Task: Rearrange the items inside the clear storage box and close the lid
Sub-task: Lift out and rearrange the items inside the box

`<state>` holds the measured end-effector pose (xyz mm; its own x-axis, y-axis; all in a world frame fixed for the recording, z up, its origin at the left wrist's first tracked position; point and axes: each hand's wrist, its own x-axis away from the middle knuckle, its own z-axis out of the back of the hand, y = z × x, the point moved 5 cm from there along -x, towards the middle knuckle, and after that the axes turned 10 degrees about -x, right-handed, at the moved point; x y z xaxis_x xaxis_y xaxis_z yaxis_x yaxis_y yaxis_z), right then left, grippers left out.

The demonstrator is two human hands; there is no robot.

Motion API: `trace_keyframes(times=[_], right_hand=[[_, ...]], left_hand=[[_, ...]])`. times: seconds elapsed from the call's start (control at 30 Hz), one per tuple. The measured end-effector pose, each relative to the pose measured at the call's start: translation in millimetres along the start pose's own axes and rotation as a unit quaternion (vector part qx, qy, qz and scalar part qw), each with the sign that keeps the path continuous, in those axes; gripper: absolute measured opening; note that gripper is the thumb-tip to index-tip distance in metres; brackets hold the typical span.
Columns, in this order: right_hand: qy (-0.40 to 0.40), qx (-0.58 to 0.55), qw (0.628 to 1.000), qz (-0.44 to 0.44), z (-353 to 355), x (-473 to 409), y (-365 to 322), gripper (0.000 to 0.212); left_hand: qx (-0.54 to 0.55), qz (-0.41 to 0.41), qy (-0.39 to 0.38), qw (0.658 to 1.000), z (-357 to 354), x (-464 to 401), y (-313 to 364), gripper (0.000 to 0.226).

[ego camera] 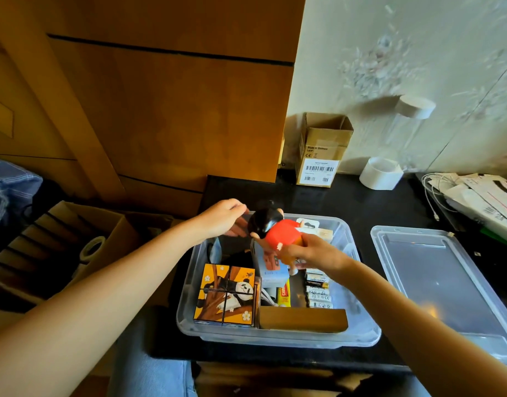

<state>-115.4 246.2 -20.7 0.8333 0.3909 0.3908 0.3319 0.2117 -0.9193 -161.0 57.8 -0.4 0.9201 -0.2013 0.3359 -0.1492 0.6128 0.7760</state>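
**Inspector:** State the position of the clear plastic storage box (358,336).

**Assistant:** Lower centre of the frame, on the black tabletop (332,200). Its clear flat plastic lid (444,285) lies off, just beside it at lower right.

**Inspector:** Contents?

**Assistant:** An orange panda-print picture cube (226,295) in the lower left corner, a brown rectangular block (303,320) along the lower wall, a row of loose cylindrical batteries (318,290) to the right, a yellow tube (284,293) and a pale blue carton (271,267) between them.

**Inspector:** Hands?

**Assistant:** The right hand (309,252) has its fingers curled round the lower body of a toy figure with a black head and red shirt (272,227), held tilted above the upper middle of the box. The left hand (222,217) is at the box's upper left rim with fingers bent, touching or pinching something near the figure's head; I cannot tell which.

**Inspector:** Step in hand?

**Assistant:** In my judgement the rearranging, with the figure being placed. The lid has not been fitted.

**Inspector:** What does the next move call for?

**Assistant:** Probably laying the figure low enough in a free gap, likely the upper part of the box, so nothing stands above the rim. Only then can the lid seat squarely.
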Motion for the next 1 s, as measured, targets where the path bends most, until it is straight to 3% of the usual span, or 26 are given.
trace_keyframes(times=[0.1, 0.2, 0.3, 0.43, 0.5, 0.6, 0.73, 0.87, 1.0], right_hand=[[0.006, -0.024, 1.0, 0.008, 12, 8, 5, 0.049], [0.021, -0.026, 0.999, -0.001, 21, 14, 12, 0.034], [0.021, -0.01, 1.0, -0.003, 19, 15, 17, 0.021], [0.01, 0.034, 0.999, 0.012, 12, 8, 17, 0.027], [0.014, 0.046, 0.999, 0.014, 11, 6, 18, 0.019], [0.012, 0.041, 0.999, 0.012, 13, 4, 20, 0.016], [-0.009, 0.017, 1.0, 0.013, 12, 2, 22, 0.016], [-0.029, -0.012, 0.999, 0.011, 11, 3, 24, 0.021], [-0.038, -0.016, 0.999, 0.014, 11, 2, 24, 0.025]], left_hand=[[-0.133, 0.011, -0.002, 0.991, -1, -7, -7, 0.029], [-0.311, 0.034, -0.076, 0.947, -16, -14, -15, 0.021], [-0.389, 0.046, -0.123, 0.912, -38, -19, -22, 0.026], [-0.432, 0.062, -0.152, 0.887, -51, -24, -30, 0.026], [-0.443, 0.07, -0.158, 0.88, -54, -28, -34, 0.027], [-0.479, 0.063, -0.141, 0.864, -54, -33, -36, 0.028], [-0.521, 0.085, -0.18, 0.83, -55, -33, -40, 0.028], [-0.495, 0.087, -0.193, 0.843, -55, -36, -37, 0.028], [-0.482, 0.079, -0.116, 0.865, -51, -35, -32, 0.023]])
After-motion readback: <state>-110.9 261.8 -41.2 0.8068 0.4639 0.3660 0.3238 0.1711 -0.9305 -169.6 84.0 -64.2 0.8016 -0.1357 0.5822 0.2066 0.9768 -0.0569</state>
